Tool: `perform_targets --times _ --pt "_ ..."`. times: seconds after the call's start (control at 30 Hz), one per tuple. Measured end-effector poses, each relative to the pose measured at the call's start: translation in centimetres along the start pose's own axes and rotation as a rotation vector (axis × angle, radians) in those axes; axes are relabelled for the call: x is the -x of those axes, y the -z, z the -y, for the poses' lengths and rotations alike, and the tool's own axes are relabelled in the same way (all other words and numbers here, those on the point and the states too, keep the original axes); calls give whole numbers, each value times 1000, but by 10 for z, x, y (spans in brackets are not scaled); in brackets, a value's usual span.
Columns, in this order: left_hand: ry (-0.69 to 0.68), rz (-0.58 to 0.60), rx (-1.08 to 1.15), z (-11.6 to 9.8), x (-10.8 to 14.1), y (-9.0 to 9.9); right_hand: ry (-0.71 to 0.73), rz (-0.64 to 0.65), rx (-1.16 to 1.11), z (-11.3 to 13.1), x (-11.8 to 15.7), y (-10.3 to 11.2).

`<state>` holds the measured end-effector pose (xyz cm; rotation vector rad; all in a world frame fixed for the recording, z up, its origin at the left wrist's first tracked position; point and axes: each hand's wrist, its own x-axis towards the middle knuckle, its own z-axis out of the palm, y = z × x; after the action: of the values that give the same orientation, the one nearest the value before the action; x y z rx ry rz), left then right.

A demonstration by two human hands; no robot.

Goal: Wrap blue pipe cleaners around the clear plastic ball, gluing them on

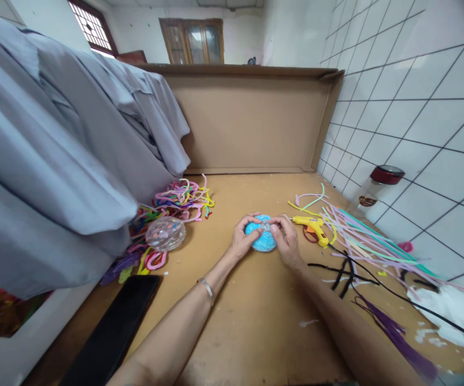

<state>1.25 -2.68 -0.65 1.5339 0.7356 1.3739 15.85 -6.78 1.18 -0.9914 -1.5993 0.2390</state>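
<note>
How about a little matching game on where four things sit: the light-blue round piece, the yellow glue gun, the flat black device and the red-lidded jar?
Things
1. Light-blue round piece
2. Yellow glue gun
3. Flat black device
4. Red-lidded jar

Places
A. Left of the left forearm
B. Beside the tiled wall
C. Just to the right of the right hand
D. Between the right hand and the left hand

Right pairs: 1-D, 2-C, 3-A, 4-B

We see soft light; left of the cardboard panel [252, 123] a barred window [93, 27] glares; right of the panel the tiled wall [436, 128] looks stretched.
</note>
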Motion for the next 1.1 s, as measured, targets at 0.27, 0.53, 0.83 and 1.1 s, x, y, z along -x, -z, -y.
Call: perform_targets --times 0.27,0.53,0.83,1.1 --pt "-7 10 -19 -2 0 -1 -28 41 156 -15 -5 -2" --pt "-49 26 -10 2 -2 -1 66 170 206 -9 -8 4" --pt "-22 10 -2 3 -3 0 15 88 175 -13 -3 -4" --pt "-14 19 37 5 -3 0 78 155 193 -11 -4 -1"
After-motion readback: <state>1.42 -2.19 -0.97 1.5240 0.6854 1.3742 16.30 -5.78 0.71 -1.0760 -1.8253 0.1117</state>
